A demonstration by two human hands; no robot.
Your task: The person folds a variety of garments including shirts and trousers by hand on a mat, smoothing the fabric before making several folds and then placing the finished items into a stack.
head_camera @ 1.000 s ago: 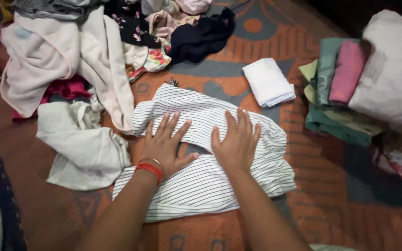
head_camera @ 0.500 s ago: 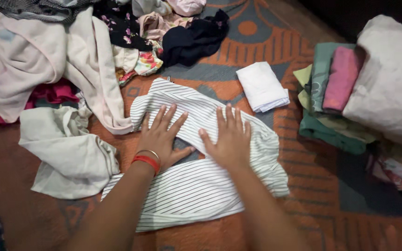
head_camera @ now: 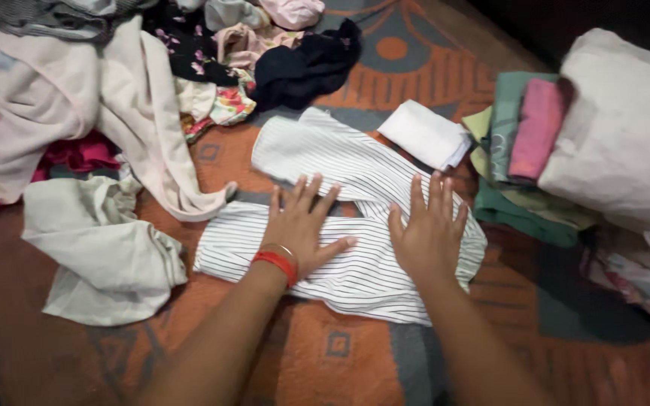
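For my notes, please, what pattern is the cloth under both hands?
White cloth, thin dark stripes; head view.

- I read this as a home, laundry sorted on the floor.
- Patterned orange and grey rug (head_camera: pixel 355 353) underfoot.
- Loose heap of mixed clothes (head_camera: pixel 114 83) at upper left.
- Folded stack of garments (head_camera: pixel 524 150) at right, beside a white bundle (head_camera: pixel 626 128).
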